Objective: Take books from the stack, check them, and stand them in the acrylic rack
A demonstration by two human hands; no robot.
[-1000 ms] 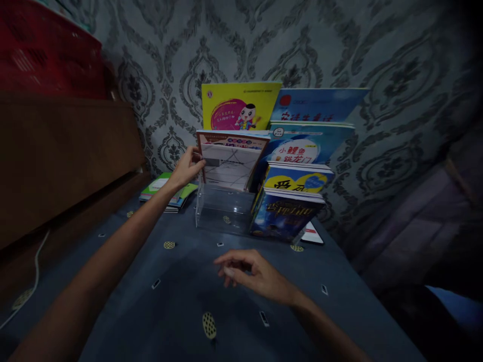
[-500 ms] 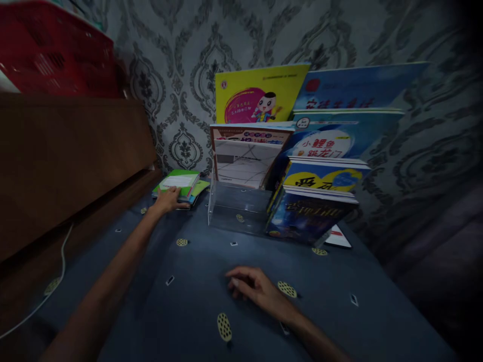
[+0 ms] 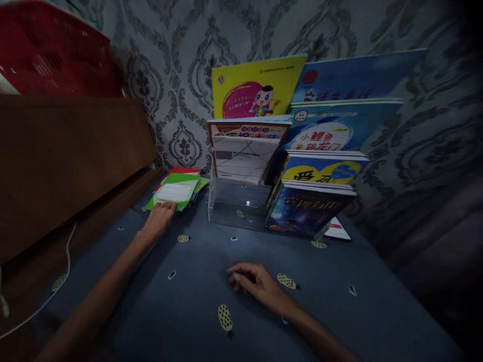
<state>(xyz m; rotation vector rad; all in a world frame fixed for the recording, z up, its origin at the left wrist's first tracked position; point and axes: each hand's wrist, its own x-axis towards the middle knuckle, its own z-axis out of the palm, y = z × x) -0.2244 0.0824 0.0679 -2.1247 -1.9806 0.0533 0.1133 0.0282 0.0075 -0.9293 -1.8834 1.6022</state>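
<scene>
My left hand [image 3: 161,215] is at the near edge of a green booklet [image 3: 177,185] with a white label panel. Its fingers are bent over that edge and grip it; the thumb is hidden. The booklet lies on top of a small pile, askew, and a red cover [image 3: 185,171] shows behind it. Further books with yellow-green edges [image 3: 202,184] stick out below on the right. Low over the dark tablecloth, my right hand [image 3: 260,284] rests loosely curved, fingers a little apart, holding nothing.
A clear acrylic rack [image 3: 239,203] holds books upright, among them a yellow one [image 3: 281,70] and a dark blue one [image 3: 302,208]. A white card-like item [image 3: 337,230] lies behind it. On the left are a wooden cabinet [image 3: 71,166], a white cable [image 3: 68,256] and a red basket [image 3: 56,55].
My left hand has drawn the green booklet toward me, uncovering the red cover behind it. The right hand has hardly moved, and the view has tilted slightly.
</scene>
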